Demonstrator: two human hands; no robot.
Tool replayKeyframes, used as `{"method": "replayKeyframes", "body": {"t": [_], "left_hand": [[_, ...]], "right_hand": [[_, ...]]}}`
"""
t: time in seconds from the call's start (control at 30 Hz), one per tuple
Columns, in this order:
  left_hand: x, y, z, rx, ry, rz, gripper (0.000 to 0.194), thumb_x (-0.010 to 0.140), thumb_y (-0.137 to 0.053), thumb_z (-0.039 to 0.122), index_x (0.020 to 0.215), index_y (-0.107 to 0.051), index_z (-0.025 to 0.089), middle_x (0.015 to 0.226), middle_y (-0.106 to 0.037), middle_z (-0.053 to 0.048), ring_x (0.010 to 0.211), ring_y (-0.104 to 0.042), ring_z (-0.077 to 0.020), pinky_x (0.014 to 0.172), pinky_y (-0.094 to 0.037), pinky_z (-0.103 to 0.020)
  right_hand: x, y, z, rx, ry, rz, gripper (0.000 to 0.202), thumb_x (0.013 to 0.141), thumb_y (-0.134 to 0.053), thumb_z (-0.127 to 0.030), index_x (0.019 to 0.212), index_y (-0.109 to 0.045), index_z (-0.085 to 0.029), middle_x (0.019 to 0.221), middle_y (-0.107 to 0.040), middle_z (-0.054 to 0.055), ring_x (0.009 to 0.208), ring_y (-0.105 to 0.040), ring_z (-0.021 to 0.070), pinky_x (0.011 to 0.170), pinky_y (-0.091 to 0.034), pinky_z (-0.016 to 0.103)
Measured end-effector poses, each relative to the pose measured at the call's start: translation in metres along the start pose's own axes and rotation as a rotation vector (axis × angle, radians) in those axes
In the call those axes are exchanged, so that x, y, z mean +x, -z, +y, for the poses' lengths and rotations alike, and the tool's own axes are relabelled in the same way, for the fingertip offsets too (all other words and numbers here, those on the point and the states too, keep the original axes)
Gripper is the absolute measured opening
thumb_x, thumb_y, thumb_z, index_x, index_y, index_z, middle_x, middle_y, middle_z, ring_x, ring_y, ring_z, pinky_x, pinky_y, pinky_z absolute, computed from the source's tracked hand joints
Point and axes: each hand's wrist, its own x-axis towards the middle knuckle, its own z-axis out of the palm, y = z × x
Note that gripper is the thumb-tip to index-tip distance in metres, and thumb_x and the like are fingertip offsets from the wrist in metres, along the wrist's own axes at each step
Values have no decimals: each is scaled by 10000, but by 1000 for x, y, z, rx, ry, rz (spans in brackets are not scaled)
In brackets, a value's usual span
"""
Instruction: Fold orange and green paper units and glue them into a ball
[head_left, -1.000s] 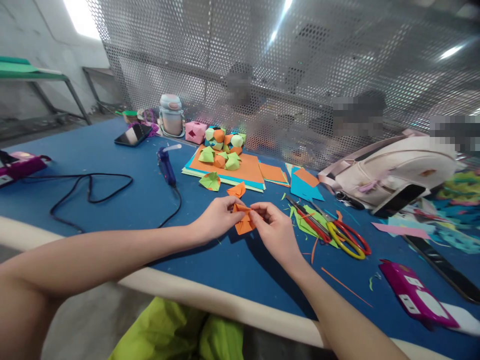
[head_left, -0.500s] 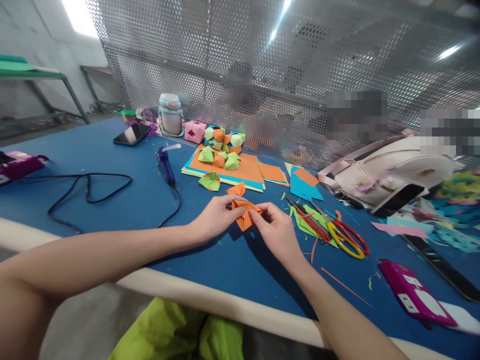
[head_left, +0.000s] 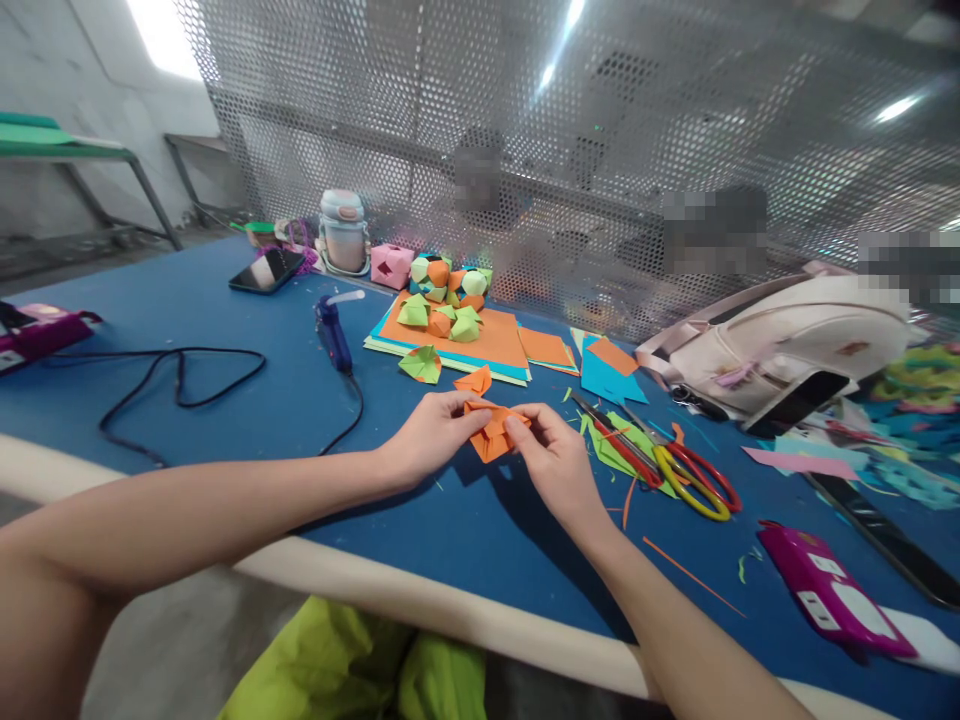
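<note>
Between my two hands is a folded orange paper (head_left: pixel 491 440), above the blue table. My left hand (head_left: pixel 433 438) pinches its left side, and my right hand (head_left: pixel 553 455) grips its right side with thumb and fingers. Just behind it lies another orange folded piece (head_left: pixel 474 380), with a green folded piece (head_left: pixel 421 364) to its left. Small green and orange folded pieces (head_left: pixel 439 322) rest on a stack of coloured sheets (head_left: pixel 495 345) farther back. Behind them are multicoloured paper balls (head_left: pixel 471 286).
A blue glue gun (head_left: pixel 332 335) with a black cord lies left. Scissors (head_left: pixel 694 485) and green scraps are right. A pink paper cube (head_left: pixel 391 266), bottle (head_left: pixel 343 235), phone (head_left: pixel 266 270), white bag (head_left: pixel 787 335) and purple packet (head_left: pixel 832 590) surround the work area.
My right thumb has shifted slightly to the right along the orange paper, and its folds look a little different. Both hands still hold it.
</note>
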Motion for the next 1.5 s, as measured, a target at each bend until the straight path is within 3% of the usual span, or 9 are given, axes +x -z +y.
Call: {"method": "replayKeyframes", "body": {"t": [0.1,0.43,0.53,0.7,0.83,1.17,1.5], "left_hand": [[-1,0,1,46,-3,-2,204,736,-585,276,815,-689,119,791,-673,-33,733,-574,-145,689,-438,-239],[-1,0,2,-22,-4,-6,245,767,-546,316,881,-626,114,806,-625,-32,733,-568,-142,678,-454,-243],[-1,1,2,105,-49,-8,232,794,-506,310,819,-627,114,774,-617,-27,718,-550,-136,674,-437,-235],[-2,5,3,347,-146,-55,257,831,-448,301,818,-640,131,796,-634,-19,756,-553,-140,693,-416,-229],[-5,4,5,398,-195,-74,259,835,-436,294,812,-640,135,798,-632,-20,750,-548,-135,682,-411,-223],[-1,1,-2,355,-45,-95,227,677,-501,195,846,-629,114,670,-572,17,584,-471,-101,520,-362,-203],[0,1,-2,275,4,-52,251,658,-493,181,836,-654,107,772,-642,-33,681,-539,-126,609,-414,-221]], "right_hand": [[1,-1,0,-51,40,-12,221,793,-551,-331,951,-615,-191,864,-645,38,697,-586,162,628,-476,283],[1,0,0,-43,-1,18,181,789,-556,-333,816,-631,-171,739,-643,23,639,-572,155,590,-459,268],[1,0,1,-50,-16,-12,186,791,-549,-341,795,-617,-168,708,-625,17,616,-562,149,575,-453,262],[2,-1,5,-2,-9,-111,213,763,-590,-328,905,-604,-170,822,-657,37,714,-605,166,658,-480,279],[1,0,4,-70,-3,-83,188,786,-565,-341,832,-618,-167,695,-635,18,624,-576,152,578,-449,257],[-2,0,5,-274,255,41,104,815,-543,-225,816,-629,-166,710,-660,19,627,-599,144,610,-451,251],[-3,-4,4,-325,435,59,74,836,-546,-181,848,-619,-174,770,-667,26,678,-619,140,653,-481,242]]}}
